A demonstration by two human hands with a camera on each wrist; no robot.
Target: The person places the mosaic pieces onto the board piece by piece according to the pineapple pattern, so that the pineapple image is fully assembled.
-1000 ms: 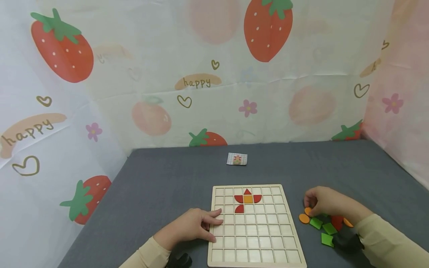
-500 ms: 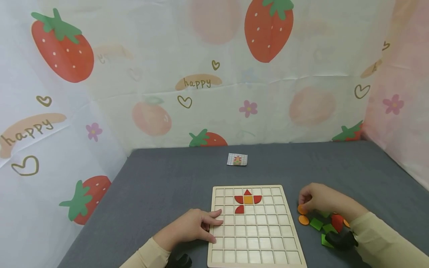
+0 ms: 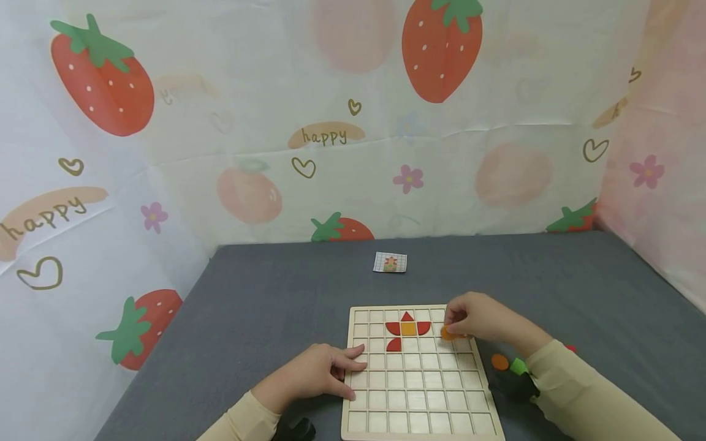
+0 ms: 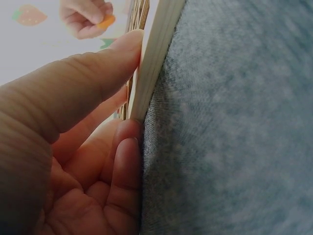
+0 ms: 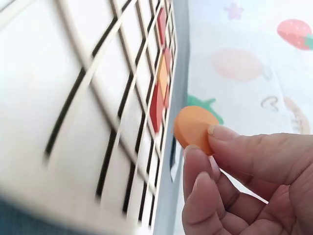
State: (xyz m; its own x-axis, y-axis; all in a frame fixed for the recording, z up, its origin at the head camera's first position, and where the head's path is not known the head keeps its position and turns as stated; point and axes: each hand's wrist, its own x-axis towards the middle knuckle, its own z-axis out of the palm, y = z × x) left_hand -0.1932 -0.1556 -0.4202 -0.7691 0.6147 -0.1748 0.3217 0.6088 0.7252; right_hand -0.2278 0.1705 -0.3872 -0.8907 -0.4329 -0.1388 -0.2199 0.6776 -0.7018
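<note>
A wooden grid board (image 3: 430, 398) lies on the dark cloth. My left hand (image 3: 322, 370) holds its left edge; in the left wrist view the thumb (image 4: 105, 68) rests on the rim and curled fingers sit against the side. Between thumb and fingertips my right hand (image 3: 482, 315) pinches an orange disc (image 5: 195, 127), above the board's right part. On the board an orange square (image 3: 408, 329) has a red triangle (image 3: 407, 316) behind it and red rounded pieces beside it. Another red quarter-round piece (image 3: 394, 345) lies in the row nearer me.
An orange disc (image 3: 499, 362) and a green piece (image 3: 518, 366) lie right of the board, other pieces partly hidden by the right sleeve. A small picture card (image 3: 390, 262) lies behind the board. Printed curtains (image 3: 353, 196) stand along the table's back.
My right hand has picked an orange disc from the loose pieces and carried it left over the board. The left hand has stayed at the board's edge.
</note>
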